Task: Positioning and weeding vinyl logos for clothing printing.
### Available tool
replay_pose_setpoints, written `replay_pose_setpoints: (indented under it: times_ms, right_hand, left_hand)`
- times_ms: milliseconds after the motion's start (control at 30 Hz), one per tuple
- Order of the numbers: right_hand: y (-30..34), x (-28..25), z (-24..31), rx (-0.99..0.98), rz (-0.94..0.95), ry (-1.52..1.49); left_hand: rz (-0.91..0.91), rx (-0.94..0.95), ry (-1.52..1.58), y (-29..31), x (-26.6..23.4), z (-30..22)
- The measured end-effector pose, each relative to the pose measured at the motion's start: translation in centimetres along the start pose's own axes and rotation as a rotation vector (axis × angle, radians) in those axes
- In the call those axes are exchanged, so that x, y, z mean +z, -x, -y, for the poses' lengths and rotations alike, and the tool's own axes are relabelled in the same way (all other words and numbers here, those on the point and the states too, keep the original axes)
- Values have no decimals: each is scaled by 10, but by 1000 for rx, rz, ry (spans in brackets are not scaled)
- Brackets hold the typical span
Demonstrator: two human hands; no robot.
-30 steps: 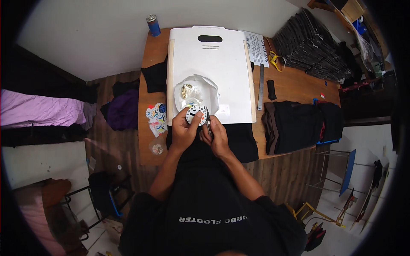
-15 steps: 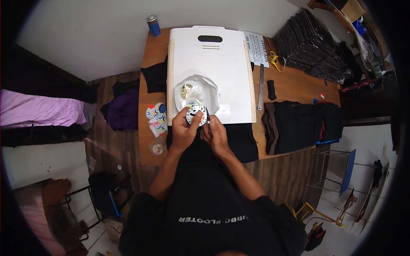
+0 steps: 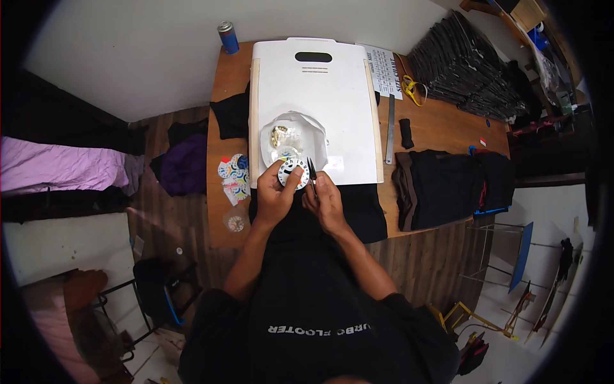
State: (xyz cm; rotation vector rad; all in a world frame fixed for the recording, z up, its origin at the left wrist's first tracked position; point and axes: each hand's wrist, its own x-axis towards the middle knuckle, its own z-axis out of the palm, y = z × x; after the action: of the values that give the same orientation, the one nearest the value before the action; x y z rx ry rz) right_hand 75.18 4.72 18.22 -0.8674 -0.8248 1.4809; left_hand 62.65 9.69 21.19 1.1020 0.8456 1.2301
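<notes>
Nearest me, the person's black T-shirt [image 3: 307, 281] carries a line of pale block lettering across the chest. Both elbows bend outward and the bare forearms slope inward, bringing the hands almost together. The left hand [image 3: 276, 197] grips a round white disc [image 3: 302, 164] with its thumb laid across the face; dark characters run around the disc's rim, too small for me to vouch for. The right hand [image 3: 323, 201], fingers curled, grips small dark pointed scissors [image 3: 312, 168], blades up, just beside the disc's right edge.

Just beyond the disc is a round white bowl [image 3: 314, 136] with gold-coloured pieces [image 3: 279, 136] inside. It sits on a large white board [image 3: 339, 96], which has short printed lines below its oval slot. Underneath is the brown wooden desk [image 3: 441, 134]. Farther back, a white paper chart [image 3: 385, 70] shows rows of black print, and a blue can [image 3: 229, 41] stands at the far left corner.
</notes>
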Motion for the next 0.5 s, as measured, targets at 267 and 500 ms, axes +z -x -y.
replay_pose_setpoints:
  times_ms: [267, 500]
  right_hand:
    - [0, 3, 7, 33, 30, 14]
    - [0, 2, 3, 38, 19, 21]
  left_hand:
    - [11, -6, -17, 1, 1, -4]
    - [15, -12, -20, 3, -1, -4]
